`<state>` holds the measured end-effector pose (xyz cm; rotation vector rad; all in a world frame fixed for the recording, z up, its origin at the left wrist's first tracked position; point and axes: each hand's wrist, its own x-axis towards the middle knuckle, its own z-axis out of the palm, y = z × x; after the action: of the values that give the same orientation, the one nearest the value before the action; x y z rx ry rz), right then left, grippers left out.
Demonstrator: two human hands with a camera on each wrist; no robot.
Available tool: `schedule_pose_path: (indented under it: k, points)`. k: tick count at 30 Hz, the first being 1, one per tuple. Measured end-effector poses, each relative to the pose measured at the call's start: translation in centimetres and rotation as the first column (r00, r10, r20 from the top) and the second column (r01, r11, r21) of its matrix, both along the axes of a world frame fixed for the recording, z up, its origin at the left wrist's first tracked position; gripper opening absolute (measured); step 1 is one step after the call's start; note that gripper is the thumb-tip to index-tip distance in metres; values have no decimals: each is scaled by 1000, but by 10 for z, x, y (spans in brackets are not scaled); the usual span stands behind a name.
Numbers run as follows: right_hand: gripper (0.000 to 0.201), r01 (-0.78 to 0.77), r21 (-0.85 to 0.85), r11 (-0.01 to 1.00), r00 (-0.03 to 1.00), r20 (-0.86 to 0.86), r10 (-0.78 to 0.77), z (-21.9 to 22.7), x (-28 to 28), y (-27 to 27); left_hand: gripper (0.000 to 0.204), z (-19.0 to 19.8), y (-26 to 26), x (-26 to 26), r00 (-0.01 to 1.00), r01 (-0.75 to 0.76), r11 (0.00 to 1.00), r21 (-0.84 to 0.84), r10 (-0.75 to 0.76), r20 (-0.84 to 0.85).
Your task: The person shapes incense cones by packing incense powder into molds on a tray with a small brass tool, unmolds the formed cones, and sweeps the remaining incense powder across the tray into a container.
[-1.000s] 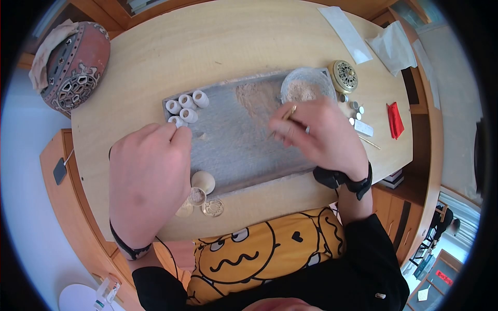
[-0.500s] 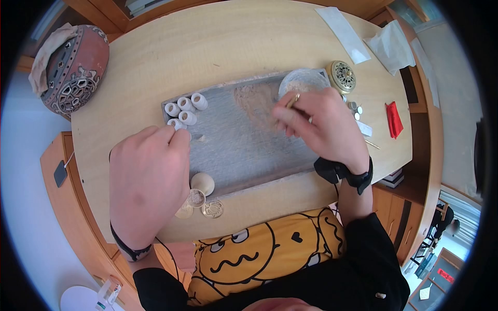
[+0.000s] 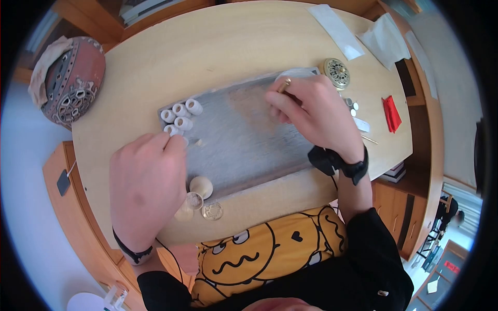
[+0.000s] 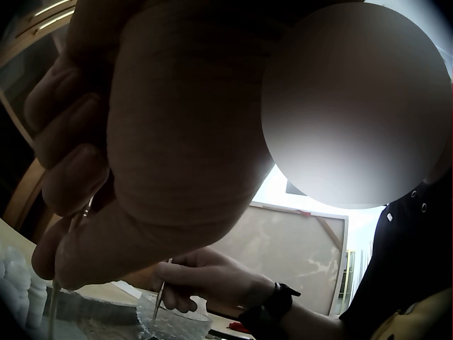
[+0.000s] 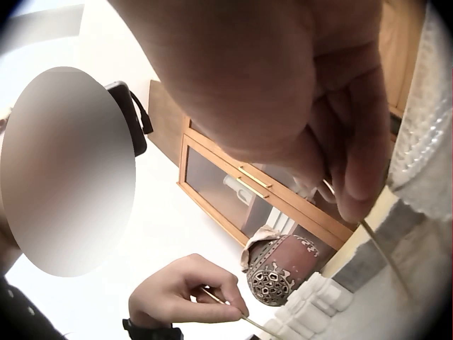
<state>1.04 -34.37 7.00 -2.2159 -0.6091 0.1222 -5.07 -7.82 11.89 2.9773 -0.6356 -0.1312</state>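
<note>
"What are we holding?"
"Our left hand (image 3: 148,181) pinches a slim stick (image 4: 54,312) near the white pots (image 3: 185,125) at the left end of the grey tray (image 3: 233,155). Our right hand (image 3: 319,116) pinches a brass rod (image 5: 386,258)."
"Do we see where the rod ends?"
"Low over the tray's powdery patch (image 3: 246,106), near the textured bowl (image 5: 428,142); we cannot tell whether it touches."
"And nearest us on the table (image 3: 155,62)?"
"A small cup (image 3: 194,200) of powder, just beside the tray, with an openwork disc (image 3: 212,211) next to it."
</note>
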Motion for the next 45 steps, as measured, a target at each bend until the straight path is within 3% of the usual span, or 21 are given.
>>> schedule_pose_path:
  k: [4,9,13,15,16,18,19,21,23,26,29,30,32,35,36,38,41,45]
  points:
    - [20,8,28,1000,998,55,-9,1,-3,-1,13,-1,-1,-1,1000,-6,999,-42,6,9]
    - [18,-259,8,966,965,-35,259,0,-11,-2,13,0,-4,-1,1000,0,999,-44,1,19]
    - [17,-152,-32,988,985,75,154,-7,0,2,13,0,-3,-1,999,6,999,-54,-5,32]
    - [14,20,66,998,992,123,-28,-11,3,4,13,0,-2,-1,1000,7,999,-54,-5,25]
    - [14,19,65,998,992,123,-27,-6,2,3,13,0,-2,-1,1000,6,999,-53,-5,17]
    - [12,-128,27,991,990,62,126,6,-6,1,13,0,-2,-1,1000,9,999,-47,-8,28]
    - [12,-132,27,991,990,58,130,6,-10,2,13,0,-2,-1,999,14,999,-42,-13,36]
    - [13,-322,48,945,946,49,320,4,-18,4,13,0,-2,-1,999,13,999,-50,-12,29]
    - [13,-324,55,944,945,63,321,-3,-20,8,13,-1,-1,-1,1000,13,998,-58,-12,24]
    - [12,-59,-27,998,993,100,61,-8,-9,9,13,-1,-2,-1,999,6,998,-56,-4,33]
    - [13,19,-9,1000,996,84,-18,-7,-5,8,13,0,-2,-1,999,17,999,-48,-15,41]
    - [13,18,-9,1000,996,84,-17,-4,-7,9,13,0,-2,-1,999,13,999,-48,-11,36]
    - [15,-198,27,980,977,82,195,3,-14,9,12,0,-2,-1,1000,7,999,-47,-6,29]
    - [18,-246,10,969,969,-16,246,1,-16,11,13,0,-3,-1,1000,13,999,-48,-12,21]
    - [18,-245,10,969,969,-17,246,-1,-14,10,13,0,-3,-1,1000,4,999,-44,-4,18]
    - [19,-35,-51,998,991,128,41,-8,-6,7,13,0,-3,-1,1000,-4,999,-42,5,17]
    - [20,39,17,999,989,144,-41,-7,0,1,13,1,-3,-1,1000,1,999,-42,0,30]
    - [20,-72,44,996,996,56,69,7,-9,-12,13,-1,-2,-1,1000,-9,999,-41,10,12]
